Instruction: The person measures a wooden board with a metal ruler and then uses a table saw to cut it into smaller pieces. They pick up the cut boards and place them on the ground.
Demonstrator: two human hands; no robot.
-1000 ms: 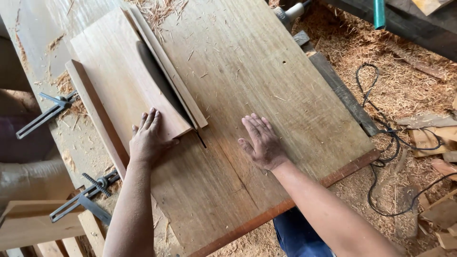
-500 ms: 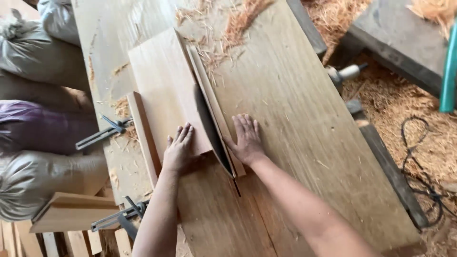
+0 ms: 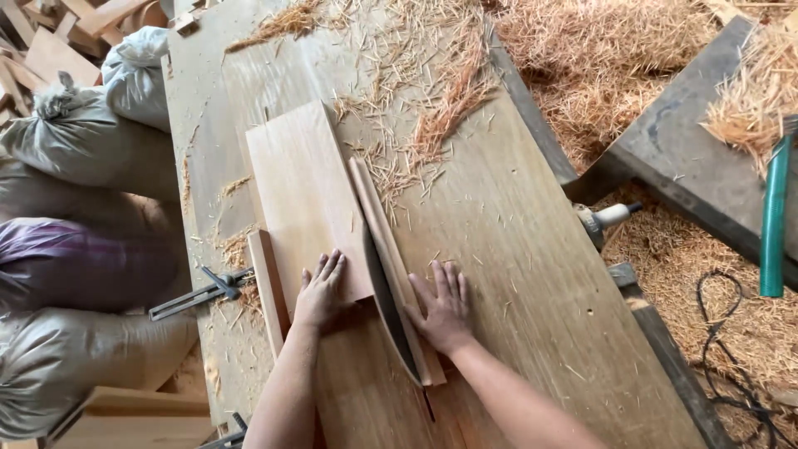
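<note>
A light wooden board (image 3: pixel 303 195) lies flat on a large plywood table top (image 3: pixel 515 249). My left hand (image 3: pixel 320 291) presses flat on the board's near end, fingers spread. My right hand (image 3: pixel 442 308) lies flat on the table just right of a narrow wooden strip (image 3: pixel 386 241) that runs along the board's right edge. A dark curved blade guard (image 3: pixel 389 308) rises between the two hands. A wooden fence strip (image 3: pixel 268 287) sits against the board's left edge.
Two metal clamps (image 3: pixel 204 293) grip the table's left edge. Stuffed sacks (image 3: pixel 79 141) are piled to the left. Wood shavings (image 3: pixel 440 100) litter the far table and the floor at right. A power tool (image 3: pixel 605 220), a black cable (image 3: pixel 731 349) and a green bar (image 3: pixel 775 216) are at right.
The view has shifted so the board sits lower and more central. My right hand has slid from the open table to beside the narrow strip. My left hand stays on the board's near end.
</note>
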